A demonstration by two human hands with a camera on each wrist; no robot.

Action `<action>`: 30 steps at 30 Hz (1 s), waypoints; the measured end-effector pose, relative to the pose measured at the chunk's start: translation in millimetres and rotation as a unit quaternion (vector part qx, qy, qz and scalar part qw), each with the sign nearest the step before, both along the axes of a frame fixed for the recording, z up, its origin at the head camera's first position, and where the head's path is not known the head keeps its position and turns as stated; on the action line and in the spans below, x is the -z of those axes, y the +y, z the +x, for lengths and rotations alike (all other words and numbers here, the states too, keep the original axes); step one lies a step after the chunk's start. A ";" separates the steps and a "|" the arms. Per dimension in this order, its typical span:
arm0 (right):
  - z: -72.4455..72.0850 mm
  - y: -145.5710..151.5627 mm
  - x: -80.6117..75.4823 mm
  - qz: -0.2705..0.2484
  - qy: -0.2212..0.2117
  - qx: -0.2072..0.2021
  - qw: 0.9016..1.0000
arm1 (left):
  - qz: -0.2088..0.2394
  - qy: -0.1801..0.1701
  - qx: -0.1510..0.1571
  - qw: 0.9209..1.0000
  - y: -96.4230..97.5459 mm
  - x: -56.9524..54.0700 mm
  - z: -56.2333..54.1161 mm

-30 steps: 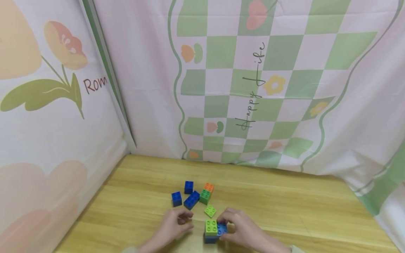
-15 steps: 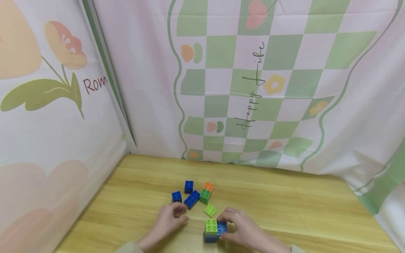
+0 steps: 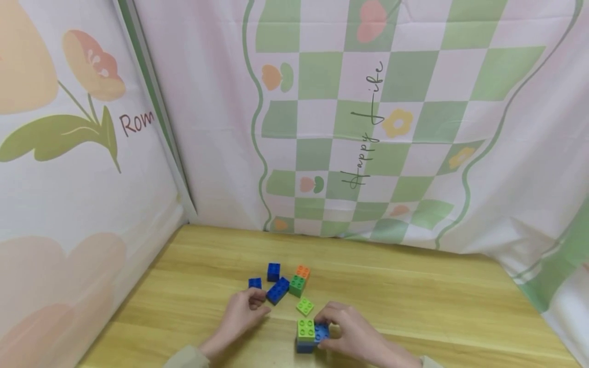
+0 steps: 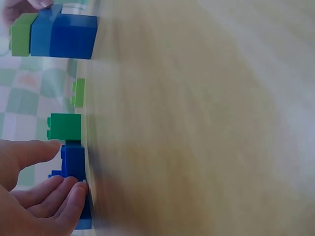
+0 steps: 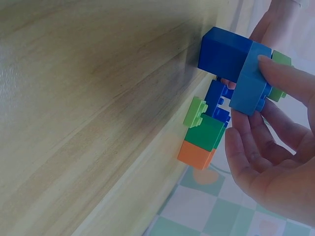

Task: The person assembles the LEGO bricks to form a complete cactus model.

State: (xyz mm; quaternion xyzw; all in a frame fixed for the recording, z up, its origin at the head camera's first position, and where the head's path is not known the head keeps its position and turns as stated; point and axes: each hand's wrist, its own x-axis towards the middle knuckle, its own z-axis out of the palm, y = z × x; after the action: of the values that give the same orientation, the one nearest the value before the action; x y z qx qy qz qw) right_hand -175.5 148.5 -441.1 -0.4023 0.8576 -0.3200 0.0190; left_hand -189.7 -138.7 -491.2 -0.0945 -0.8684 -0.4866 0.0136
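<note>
My right hand [image 3: 352,332] pinches the medium-blue brick [image 5: 250,86] of a small stack between thumb and fingers. Under that brick is a dark blue brick [image 5: 224,54]; a lime brick [image 3: 306,330] tops the left side. The medium-blue brick juts out beyond the lower one. Thumb and fingers of my left hand [image 3: 244,312] are apart, holding nothing. It is nearest to a small blue brick [image 3: 255,282], partly hidden behind its fingers, and a long blue brick [image 3: 278,291]. Whether the fingertips touch the small one I cannot tell.
Beyond the hands lie another small blue brick [image 3: 273,272], a green brick [image 3: 297,285] against an orange brick [image 3: 302,271], and a thin lime brick [image 3: 304,306]. The wooden table [image 3: 391,276] ends at a checkered curtain [image 3: 359,153] behind and a printed panel [image 3: 92,204] left.
My left hand has moved left and away from me, toward the small blue brick, now covering part of it. The right hand and the stack stay in place.
</note>
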 end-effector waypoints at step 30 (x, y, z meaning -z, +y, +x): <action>-2.5 0.2 -2.2 0.005 -0.023 -0.007 1.000 | -0.136 0.062 -0.018 0.989 18.6 0.7 -21.4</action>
State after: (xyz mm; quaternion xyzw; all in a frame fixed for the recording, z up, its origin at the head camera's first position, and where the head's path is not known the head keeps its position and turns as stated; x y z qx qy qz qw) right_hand -177.9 148.7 -438.8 -0.4010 0.8556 -0.3244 0.0434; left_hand -211.1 -120.1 -491.8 -0.1095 -0.9256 -0.3567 0.0633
